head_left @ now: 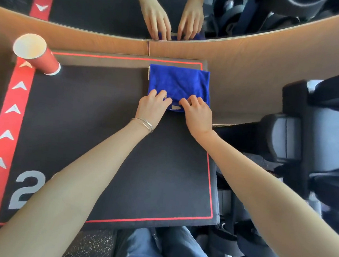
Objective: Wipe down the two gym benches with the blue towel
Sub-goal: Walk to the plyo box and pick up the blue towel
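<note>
A folded blue towel lies on the far right part of a black padded surface with a red border line and a red arrow stripe. My left hand pinches the towel's near left corner. My right hand grips its near edge beside a small white tag. Both hands rest on the towel's near side, fingers curled onto the cloth. A mirror along the far wall repeats both hands and the towel.
A red paper cup stands at the far left corner of the pad. A tan wall base curves behind. Dark grey gym equipment sits to the right. My jeans-clad legs show below the pad's near edge.
</note>
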`<state>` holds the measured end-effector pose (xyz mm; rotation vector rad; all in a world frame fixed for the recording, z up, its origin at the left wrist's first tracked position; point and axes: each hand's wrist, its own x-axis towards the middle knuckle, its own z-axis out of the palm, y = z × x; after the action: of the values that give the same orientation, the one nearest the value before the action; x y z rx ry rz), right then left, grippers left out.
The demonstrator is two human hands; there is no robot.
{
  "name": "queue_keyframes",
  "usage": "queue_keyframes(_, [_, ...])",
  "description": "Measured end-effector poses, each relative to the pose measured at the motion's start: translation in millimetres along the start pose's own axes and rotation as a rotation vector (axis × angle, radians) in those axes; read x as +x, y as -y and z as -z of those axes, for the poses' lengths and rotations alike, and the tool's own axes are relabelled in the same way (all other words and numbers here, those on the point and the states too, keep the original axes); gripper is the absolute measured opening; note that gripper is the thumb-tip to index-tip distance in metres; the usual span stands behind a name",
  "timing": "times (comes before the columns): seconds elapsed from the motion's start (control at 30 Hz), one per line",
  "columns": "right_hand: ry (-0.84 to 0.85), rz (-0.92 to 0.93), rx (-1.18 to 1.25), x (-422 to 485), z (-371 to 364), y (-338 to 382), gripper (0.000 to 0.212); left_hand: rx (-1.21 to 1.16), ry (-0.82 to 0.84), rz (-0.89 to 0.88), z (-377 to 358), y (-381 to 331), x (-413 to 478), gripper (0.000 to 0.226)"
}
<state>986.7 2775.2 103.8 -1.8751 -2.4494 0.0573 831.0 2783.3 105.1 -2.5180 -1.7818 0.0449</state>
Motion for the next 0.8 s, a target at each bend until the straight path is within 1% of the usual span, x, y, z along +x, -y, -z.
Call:
queue_keyframes(0.07, [-0.041,-0.015,0.018,-20,-1,7,0.034,0.000,-0.006,-0.033,0,-1,-20,0.026])
queue_keyframes(0.2, [-0.138,-0.042,0.033,-60,-4,28,0.035,0.060,-0.020,-0.109,10,-4,-65,0.017])
queue_keyframes(0.33, [-0.204,-0.092,0.043,-104,-7,57,0.035,0.044,-0.009,-0.178,14,-2,-109,0.015])
queue_keyframes(0.43, [-0.220,-0.146,0.018,-138,-11,79,0.039,0.036,-0.032,-0.225,17,0,-142,0.017])
queue_keyframes(0.6, [-0.267,-0.238,-0.014,-191,-13,117,0.040,0.012,-0.072,-0.310,20,6,-194,0.030])
queue_keyframes(0.8, [-0.221,-0.292,0.016,-250,-8,160,0.042,-0.076,-0.146,-0.393,17,12,-250,0.034])
